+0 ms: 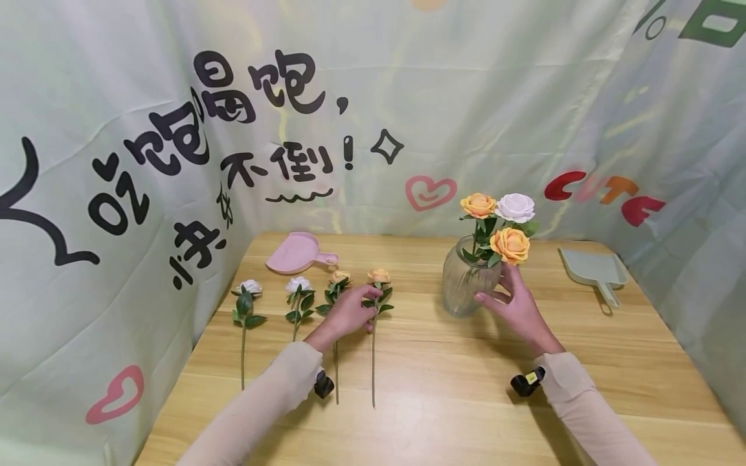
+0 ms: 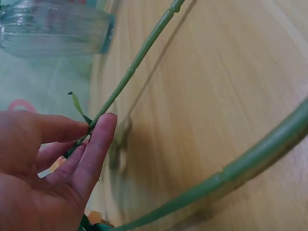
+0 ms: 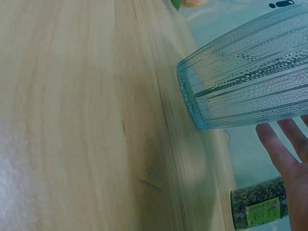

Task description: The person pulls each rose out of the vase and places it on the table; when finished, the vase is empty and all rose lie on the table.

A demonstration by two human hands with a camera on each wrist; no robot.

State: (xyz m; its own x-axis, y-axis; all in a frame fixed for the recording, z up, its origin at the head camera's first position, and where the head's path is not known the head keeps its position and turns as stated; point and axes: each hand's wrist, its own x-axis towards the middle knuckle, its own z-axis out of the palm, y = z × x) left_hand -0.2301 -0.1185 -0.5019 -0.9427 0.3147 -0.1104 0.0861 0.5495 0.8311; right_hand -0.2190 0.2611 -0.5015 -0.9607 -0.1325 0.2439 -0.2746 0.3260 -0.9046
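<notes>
My left hand (image 1: 351, 310) pinches an orange artificial rose (image 1: 373, 349) by its stem, just below the bloom. In the left wrist view, thumb and fingertips meet on the green stem (image 2: 130, 72). The ribbed glass vase (image 1: 460, 288) stands upright on the right, holding two orange roses (image 1: 509, 246) and a white rose (image 1: 515, 208). My right hand (image 1: 519, 310) touches the vase's right side, thumb across its front. Fairly straight, spread fingers (image 3: 276, 147) meet the glass in the right wrist view. Another orange rose (image 1: 337, 369) and two white roses (image 1: 243, 349) lie left.
At the back left of the wooden table (image 1: 431, 401) lies a pink dustpan (image 1: 294, 252). A pale green dustpan (image 1: 594, 266) is at the back right. A clear container of small multicoloured pieces (image 3: 260, 202) shows in the right wrist view. Printed cloth (image 1: 466, 129) hangs behind the table.
</notes>
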